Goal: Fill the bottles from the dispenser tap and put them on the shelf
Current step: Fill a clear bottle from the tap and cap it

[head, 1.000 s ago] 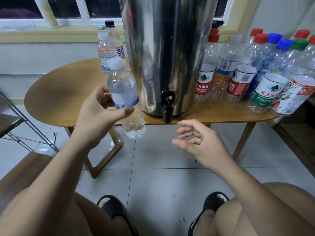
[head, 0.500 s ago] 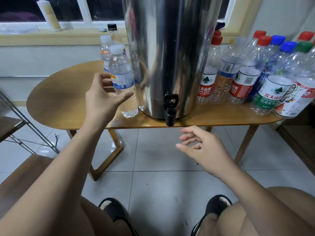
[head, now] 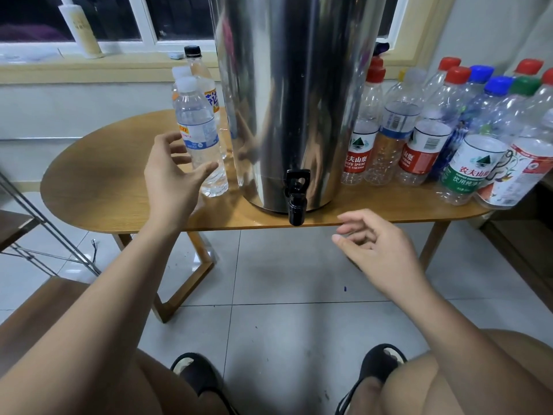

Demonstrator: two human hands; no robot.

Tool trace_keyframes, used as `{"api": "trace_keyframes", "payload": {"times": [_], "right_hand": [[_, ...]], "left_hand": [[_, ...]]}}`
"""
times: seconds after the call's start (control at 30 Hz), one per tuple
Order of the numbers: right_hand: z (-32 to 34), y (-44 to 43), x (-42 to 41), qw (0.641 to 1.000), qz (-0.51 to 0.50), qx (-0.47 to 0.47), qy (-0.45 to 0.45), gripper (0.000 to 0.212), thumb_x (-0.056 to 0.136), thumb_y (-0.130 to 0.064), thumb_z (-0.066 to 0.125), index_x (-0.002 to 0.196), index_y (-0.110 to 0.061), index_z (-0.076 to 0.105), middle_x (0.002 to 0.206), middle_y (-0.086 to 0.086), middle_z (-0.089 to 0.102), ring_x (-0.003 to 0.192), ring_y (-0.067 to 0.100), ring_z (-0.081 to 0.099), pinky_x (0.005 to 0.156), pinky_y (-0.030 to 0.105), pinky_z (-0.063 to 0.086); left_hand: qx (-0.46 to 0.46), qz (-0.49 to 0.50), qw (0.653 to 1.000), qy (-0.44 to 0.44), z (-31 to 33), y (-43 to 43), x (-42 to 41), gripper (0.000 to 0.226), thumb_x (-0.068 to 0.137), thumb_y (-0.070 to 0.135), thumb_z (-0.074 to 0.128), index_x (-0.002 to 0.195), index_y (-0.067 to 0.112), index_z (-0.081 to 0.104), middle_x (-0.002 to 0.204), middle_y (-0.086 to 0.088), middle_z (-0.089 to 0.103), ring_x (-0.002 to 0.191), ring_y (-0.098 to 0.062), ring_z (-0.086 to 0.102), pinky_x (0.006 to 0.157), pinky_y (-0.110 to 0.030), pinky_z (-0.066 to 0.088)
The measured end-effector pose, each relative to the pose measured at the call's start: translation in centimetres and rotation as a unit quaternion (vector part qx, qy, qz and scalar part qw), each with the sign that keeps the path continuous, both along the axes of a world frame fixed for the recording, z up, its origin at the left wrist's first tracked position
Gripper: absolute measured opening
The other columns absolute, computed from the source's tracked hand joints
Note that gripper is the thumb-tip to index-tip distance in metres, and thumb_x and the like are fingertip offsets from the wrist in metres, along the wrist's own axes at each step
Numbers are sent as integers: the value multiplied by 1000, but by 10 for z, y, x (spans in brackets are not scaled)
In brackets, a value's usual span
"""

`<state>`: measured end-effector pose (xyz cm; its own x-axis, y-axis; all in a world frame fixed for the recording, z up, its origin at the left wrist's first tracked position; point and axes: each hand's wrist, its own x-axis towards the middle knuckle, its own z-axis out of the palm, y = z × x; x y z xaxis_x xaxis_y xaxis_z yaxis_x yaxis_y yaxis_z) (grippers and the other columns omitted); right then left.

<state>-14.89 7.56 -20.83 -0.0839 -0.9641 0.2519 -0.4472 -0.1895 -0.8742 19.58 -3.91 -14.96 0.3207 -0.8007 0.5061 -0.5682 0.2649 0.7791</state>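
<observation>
A tall steel dispenser (head: 287,94) stands on the wooden table (head: 98,187), its black tap (head: 296,197) hanging over the front edge. A filled clear bottle with a white cap and blue label (head: 199,136) stands upright on the table left of the dispenser. My left hand (head: 172,175) is open just beside it, thumb near its lower part, fingers spread and no longer wrapped round it. My right hand (head: 378,250) hovers below and right of the tap, fingers loosely curled, holding nothing. Several empty bottles (head: 419,139) with red, blue and green caps crowd the table's right side.
Two more bottles (head: 203,82) stand behind the filled one, one with a black cap. A cream bottle (head: 80,28) stands on the windowsill. A metal rack frame (head: 36,226) is at the left. Tiled floor, my knees and black sandals lie below.
My left hand carried the filled bottle up onto the table left of the dispenser, set it upright and let go. My right hand stayed near the tap.
</observation>
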Motion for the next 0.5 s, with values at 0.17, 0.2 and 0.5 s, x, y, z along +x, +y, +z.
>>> {"api": "trace_keyframes", "payload": {"times": [0.17,0.2,0.5], "right_hand": [[6,-1,-8,1000,-18,-11,1,26,91,-26,84,113,-35,73,99,-14,77,91,12,74,89,47,62],[10,-1,-10,1000,-23,-10,3,26,92,-27,84,114,-34,73,99,-15,77,91,10,74,89,45,62],[33,-6,-50,990,-133,-30,-40,25,92,-19,85,113,-26,74,95,-8,79,85,15,75,86,51,66]], "left_hand": [[13,-3,1000,6,-7,21,-3,72,81,36,96,139,26,55,123,11,70,108,-4,70,93,-31,60],[20,-8,1000,12,-9,27,-4,71,82,36,96,139,26,55,122,11,70,107,-4,71,92,-31,60],[94,-111,989,35,-30,75,-39,45,93,32,86,130,28,62,109,7,75,99,-5,74,86,-47,66]]}}
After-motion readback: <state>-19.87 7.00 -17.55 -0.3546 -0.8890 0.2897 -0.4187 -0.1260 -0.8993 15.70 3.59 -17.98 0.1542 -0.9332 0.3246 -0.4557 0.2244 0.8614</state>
